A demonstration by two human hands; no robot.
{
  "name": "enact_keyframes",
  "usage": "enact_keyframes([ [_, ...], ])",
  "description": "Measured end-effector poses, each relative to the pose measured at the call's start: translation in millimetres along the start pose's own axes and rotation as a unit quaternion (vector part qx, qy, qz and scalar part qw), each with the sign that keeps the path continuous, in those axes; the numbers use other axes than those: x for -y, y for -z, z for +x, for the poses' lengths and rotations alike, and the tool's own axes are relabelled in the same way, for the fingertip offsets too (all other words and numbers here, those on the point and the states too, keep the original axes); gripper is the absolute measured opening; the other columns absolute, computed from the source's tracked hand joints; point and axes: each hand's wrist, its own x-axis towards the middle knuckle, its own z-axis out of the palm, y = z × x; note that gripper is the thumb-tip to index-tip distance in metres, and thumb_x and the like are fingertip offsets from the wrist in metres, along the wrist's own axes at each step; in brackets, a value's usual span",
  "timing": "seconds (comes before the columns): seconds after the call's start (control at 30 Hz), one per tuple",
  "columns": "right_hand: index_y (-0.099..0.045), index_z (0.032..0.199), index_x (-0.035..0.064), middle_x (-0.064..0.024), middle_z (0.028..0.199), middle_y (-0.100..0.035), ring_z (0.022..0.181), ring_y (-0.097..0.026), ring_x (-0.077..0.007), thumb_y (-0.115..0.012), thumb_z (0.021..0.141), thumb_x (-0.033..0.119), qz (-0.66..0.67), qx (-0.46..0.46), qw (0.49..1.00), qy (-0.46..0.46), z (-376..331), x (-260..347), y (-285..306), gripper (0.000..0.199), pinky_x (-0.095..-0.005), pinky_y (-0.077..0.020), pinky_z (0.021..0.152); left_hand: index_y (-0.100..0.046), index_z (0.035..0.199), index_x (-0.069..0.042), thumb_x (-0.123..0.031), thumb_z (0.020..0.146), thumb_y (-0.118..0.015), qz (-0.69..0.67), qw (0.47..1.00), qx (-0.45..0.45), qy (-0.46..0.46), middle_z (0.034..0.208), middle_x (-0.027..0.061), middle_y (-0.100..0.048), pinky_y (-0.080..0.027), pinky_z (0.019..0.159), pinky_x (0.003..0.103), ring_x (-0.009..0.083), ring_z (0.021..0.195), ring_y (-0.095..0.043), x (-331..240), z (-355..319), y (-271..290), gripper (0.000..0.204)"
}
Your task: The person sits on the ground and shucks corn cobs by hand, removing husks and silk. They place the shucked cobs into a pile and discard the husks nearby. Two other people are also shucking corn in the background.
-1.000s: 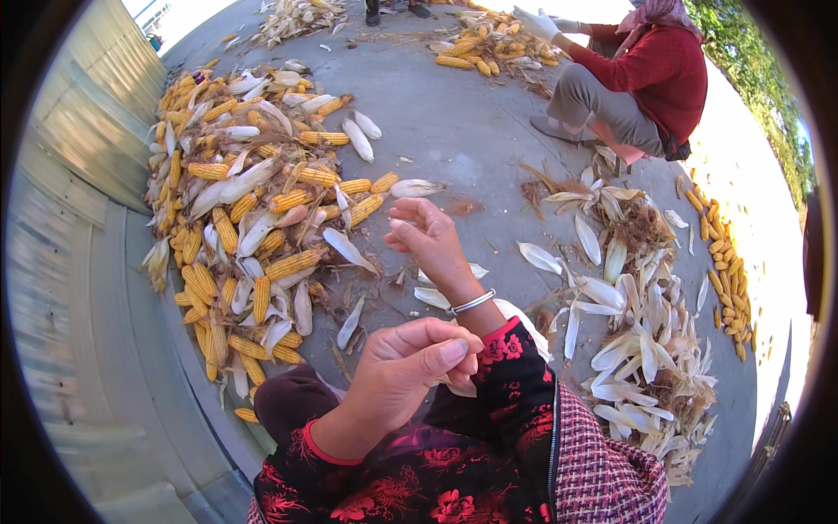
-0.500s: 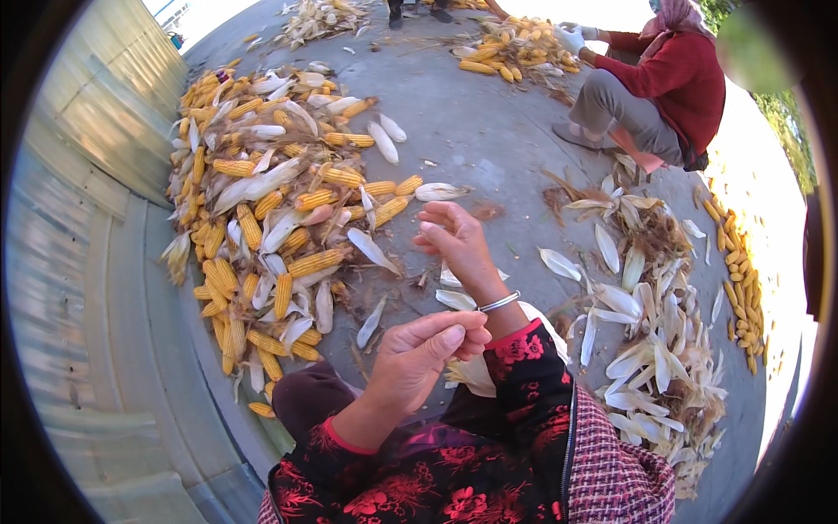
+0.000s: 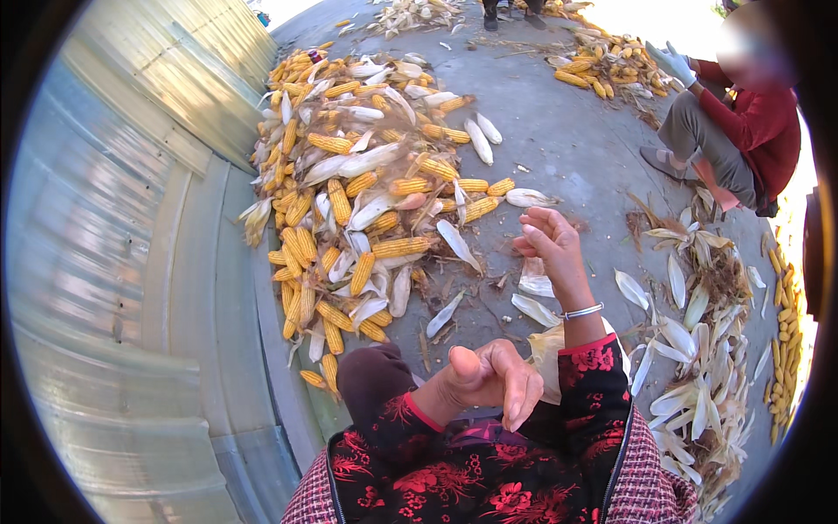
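We're holding our left hand (image 3: 489,384) low, fingers curled loosely, gripping nothing. Our right hand (image 3: 548,240) is hovering half-open over husks (image 3: 534,281), near the corn pile (image 3: 367,201) by the concrete's left edge.

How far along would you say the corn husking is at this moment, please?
Done: many bare yellow cobs lie in the big pile, and stripped husks are heaped on the person's right. In hand: apparently nothing; the left hand is loosely curled with no cob visible in it, and the right hand is raised, empty. Left: several ears still in pale husks are mixed through that pile.
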Motion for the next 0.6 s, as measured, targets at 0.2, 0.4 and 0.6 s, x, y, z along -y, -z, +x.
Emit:
enact_keyframes([
  [0.2,-0.052,0.129,-0.0036,-0.0171,0.121,-0.062,0.089,-0.067,-0.0188,-0.062,0.091,0.017,0.009,0.003,1.000,0.003,1.9,-1.7,3.7,0.045,-0.0295,-0.0545,0.075,-0.063,0.101,0.004,-0.042,0.092,-0.061,0.013,0.992,-0.121,0.042,0.082,0.0147,-0.064,-0.051,0.062,0.027,0.0182,0.069,-0.062,-11.5,10.0,-21.3,0.046],
  [0.4,-0.053,0.128,-0.0013,-0.0132,0.119,-0.063,0.087,-0.066,-0.0159,-0.062,0.094,0.016,-0.003,0.010,1.000,0.009,2.4,-5.2,3.7,0.039,-0.0279,-0.0530,0.074,-0.051,0.118,0.003,-0.010,0.091,-0.061,0.047,0.987,-0.147,0.032,0.080,0.0078,-0.059,-0.047,0.063,0.026,0.0150,0.069,-0.061,-23.6,29.3,-48.4,0.031],
  [0.6,-0.053,0.128,-0.0017,-0.0131,0.118,-0.064,0.088,-0.066,-0.0158,-0.063,0.093,0.016,-0.003,0.006,1.000,0.010,-1.2,-2.7,6.4,0.040,-0.0280,-0.0523,0.074,-0.049,0.121,0.004,-0.011,0.094,-0.062,0.132,0.974,-0.177,0.052,0.080,0.0092,-0.063,-0.049,0.065,0.026,0.0159,0.073,-0.064,-22.3,20.2,-36.3,0.033],
])
